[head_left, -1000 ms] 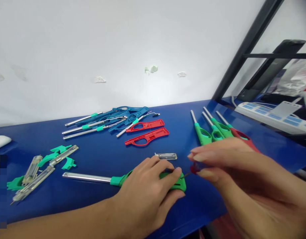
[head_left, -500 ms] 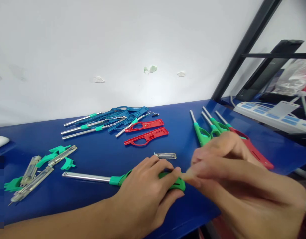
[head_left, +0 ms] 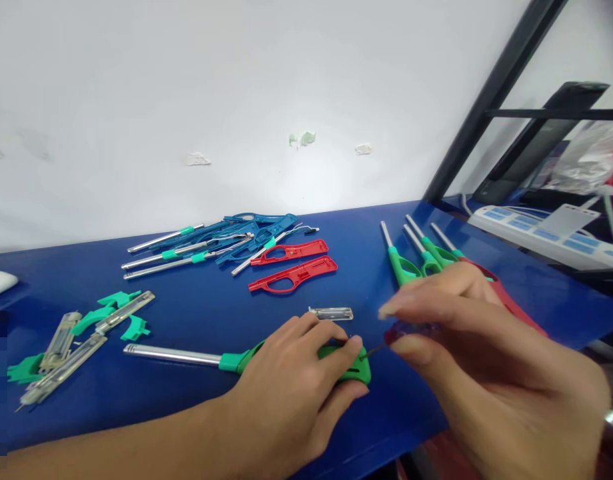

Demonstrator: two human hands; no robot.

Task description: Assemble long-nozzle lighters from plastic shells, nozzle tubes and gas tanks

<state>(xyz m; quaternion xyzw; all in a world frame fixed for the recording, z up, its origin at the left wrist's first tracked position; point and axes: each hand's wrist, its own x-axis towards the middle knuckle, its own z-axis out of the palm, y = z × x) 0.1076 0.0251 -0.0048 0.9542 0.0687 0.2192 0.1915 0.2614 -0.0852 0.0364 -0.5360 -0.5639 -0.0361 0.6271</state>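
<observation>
My left hand [head_left: 296, 387] is closed over a green long-nosed lighter [head_left: 361, 371], pressing it against the blue table. Its silver metal tube [head_left: 171, 355] points left. In my right hand [head_left: 486, 360], thumb and fingers grip a small screwdriver [head_left: 391, 335] by a reddish translucent handle, mostly hidden by the fingers. The thin shaft meets the right end of the lighter's handle; whether the tip sits in a screw I cannot tell. Just beyond my left fingers lies a clear fuel tank [head_left: 336, 313].
Behind lie blue lighter parts [head_left: 256, 233] and red shell halves [head_left: 296, 275]. At left are clear tanks [head_left: 66, 367] with teal pieces [head_left: 136, 328]. Several lighters, green [head_left: 402, 267] and red [head_left: 516, 308], lie at right. A power strip [head_left: 546, 233] sits by a black frame [head_left: 486, 100].
My right hand's fingers have opened out and shifted around the screwdriver, so its handle and shaft now show. My left hand and the lighter have stayed put.
</observation>
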